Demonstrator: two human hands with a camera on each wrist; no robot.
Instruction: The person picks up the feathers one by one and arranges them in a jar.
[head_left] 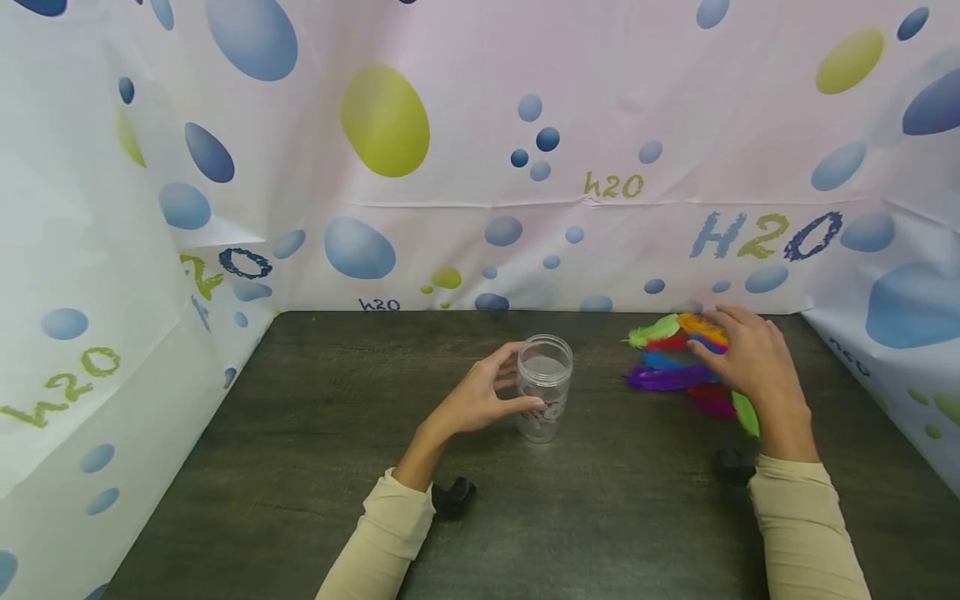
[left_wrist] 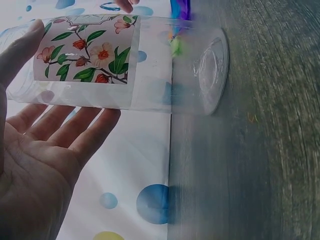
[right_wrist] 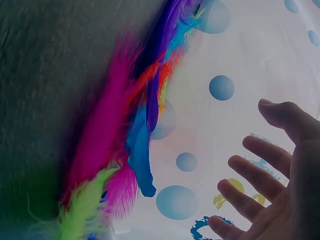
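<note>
With right grip (head_left: 753, 354) loosely spread and empty, hovers close over feathers (head_left: 663, 360) to the right of the jar, including a purple feather (head_left: 667, 378) aligned lengthwise toward the jar (head_left: 546, 379); with left grip (head_left: 480, 396), farther from them, holds the jar upright, curved round its left side.

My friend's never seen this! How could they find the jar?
Start at the dark table. Near its middle, find the person's left hand; it holds the upright jar. It's see-through with a flowery label, unlike the colourful, fluffy feathers to its right.
</note>
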